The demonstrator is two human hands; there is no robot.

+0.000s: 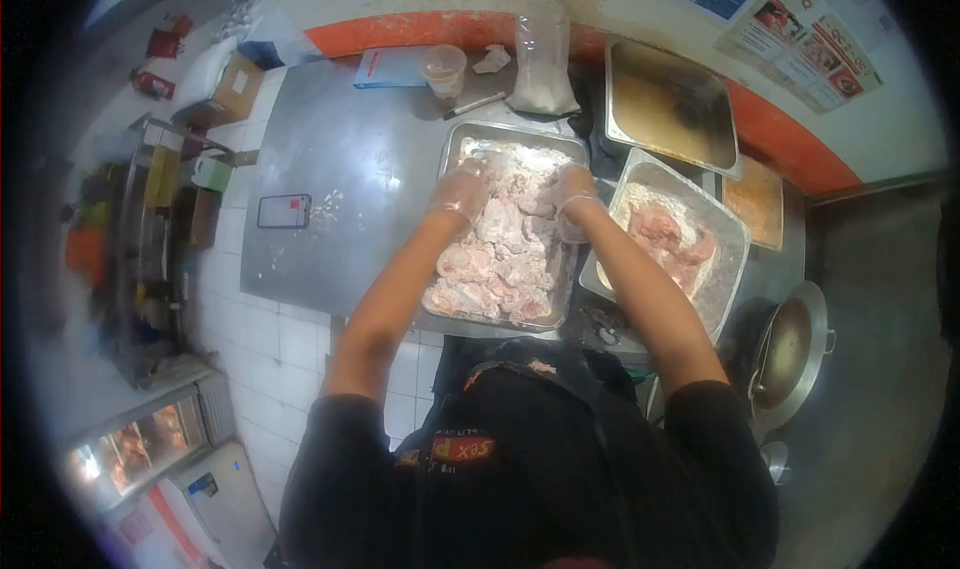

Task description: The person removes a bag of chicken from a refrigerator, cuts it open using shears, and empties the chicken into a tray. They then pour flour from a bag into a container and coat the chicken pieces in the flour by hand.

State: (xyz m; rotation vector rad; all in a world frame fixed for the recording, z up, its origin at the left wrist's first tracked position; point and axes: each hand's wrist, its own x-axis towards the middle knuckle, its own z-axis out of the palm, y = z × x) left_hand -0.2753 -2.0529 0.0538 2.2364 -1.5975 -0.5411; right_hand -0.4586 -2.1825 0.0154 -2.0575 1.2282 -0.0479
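Note:
A steel tray [452,155] in front of me is filled with floured raw chicken pieces [497,259]. Both my hands wear thin clear gloves. My left hand [461,193] rests on the pieces at the tray's upper left, fingers curled into the floured meat. My right hand [572,197] is at the tray's upper right edge, also down among the pieces. Whether either hand actually grips a piece is hidden by flour and blur.
A second tray [733,227] of flour and chicken sits to the right. Behind it are an oil-filled fryer pan [668,104] and a bag of flour [542,69]. A phone [284,211], a cup [444,70] and a wok [790,354] are around the steel counter.

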